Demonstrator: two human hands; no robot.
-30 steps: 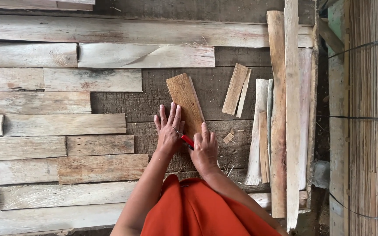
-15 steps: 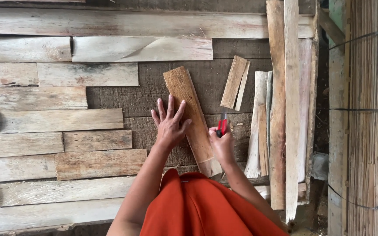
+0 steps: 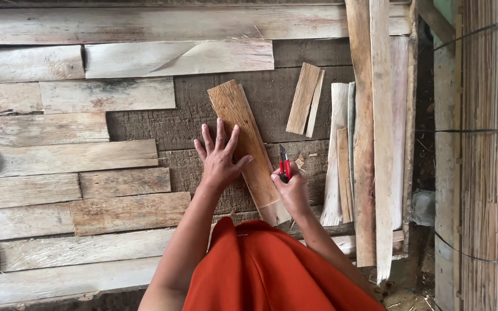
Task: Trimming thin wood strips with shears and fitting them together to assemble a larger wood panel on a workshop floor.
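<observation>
My left hand (image 3: 220, 155) lies flat with fingers spread on a brown strip of wood (image 3: 240, 124) that runs slantwise over the dark boards. My right hand (image 3: 291, 190) is at the strip's right edge, closed around a red-handled utility knife (image 3: 284, 164) with its blade pointing up and away from me. An orange garment (image 3: 272, 270) covers my lap at the bottom of the view.
Pale wooden strips (image 3: 87, 95) lie in rows to the left. Two short brown pieces (image 3: 305, 99) sit above my right hand. Long upright slats (image 3: 370, 132) stand at the right, beside a woven reed wall (image 3: 491, 155) with wire ties.
My right hand has drawn away from my left hand to the strip's right edge, and the knife now shows clearly with its blade up. My left hand stays pressed on the strip.
</observation>
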